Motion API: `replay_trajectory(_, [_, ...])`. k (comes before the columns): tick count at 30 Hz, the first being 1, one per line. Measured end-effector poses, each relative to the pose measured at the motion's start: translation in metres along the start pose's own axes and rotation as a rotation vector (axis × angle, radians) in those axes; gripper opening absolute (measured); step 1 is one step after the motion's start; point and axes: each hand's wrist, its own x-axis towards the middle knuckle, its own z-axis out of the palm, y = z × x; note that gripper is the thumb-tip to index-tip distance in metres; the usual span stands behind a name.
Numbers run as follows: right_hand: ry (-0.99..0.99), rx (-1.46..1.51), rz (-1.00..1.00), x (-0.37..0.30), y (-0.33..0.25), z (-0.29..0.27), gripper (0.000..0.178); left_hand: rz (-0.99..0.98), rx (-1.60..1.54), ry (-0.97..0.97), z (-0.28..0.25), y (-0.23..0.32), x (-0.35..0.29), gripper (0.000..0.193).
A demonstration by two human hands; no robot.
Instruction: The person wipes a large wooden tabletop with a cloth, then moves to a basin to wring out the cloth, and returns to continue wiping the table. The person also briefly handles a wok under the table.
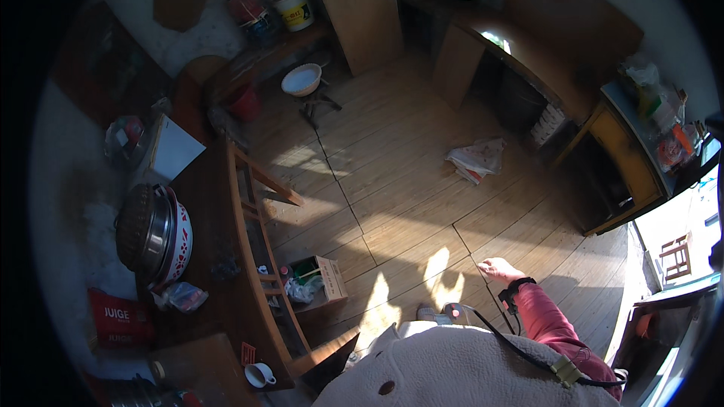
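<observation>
1. Wood-patterned flooring (pixel 407 158) is crossed by slanting sunlight in a cluttered room, with furniture ranged along the walls.
2. At lower right, a right hand (pixel 498 267) is held out over the boards, its wrist circled by a black band (pixel 515 292) and its forearm covered by a red sleeve (pixel 547 316).
3. Its fingers are seen drawn loosely together; whether anything is gripped cannot be told.
4. The left hand is kept outside the view, and the state of its fingers cannot be told.
5. Ahead of the right hand, well apart from it, crumpled white packaging (pixel 479 158) is spread on the floor.
6. At left, a brown table (pixel 215 211) is topped by a red-patterned white basin (pixel 181 245).
7. Nearby, an open cardboard box (pixel 332 280) is filled with plastic-wrapped items; a white mug (pixel 259 375) is seen at lower left.
</observation>
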Motion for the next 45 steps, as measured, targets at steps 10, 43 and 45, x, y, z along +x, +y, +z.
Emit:
replay_trajectory(10, [-0.098,-0.086,0.093,0.135,-0.044,-0.106,0.050,-0.036,-0.033,-0.072,-0.089,0.113,0.160,0.022])
replay_trajectory(43, [0.107,0.034,0.092,0.726,-0.232,-0.515,0.045,-0.236,0.214,0.077,-0.543,0.478,0.605,0.022])
replay_trajectory(45, [-0.095,-0.078,0.169,0.765,-0.245,-0.543,0.045,-0.298,0.192,0.127,-0.585,0.462,0.604,0.022])
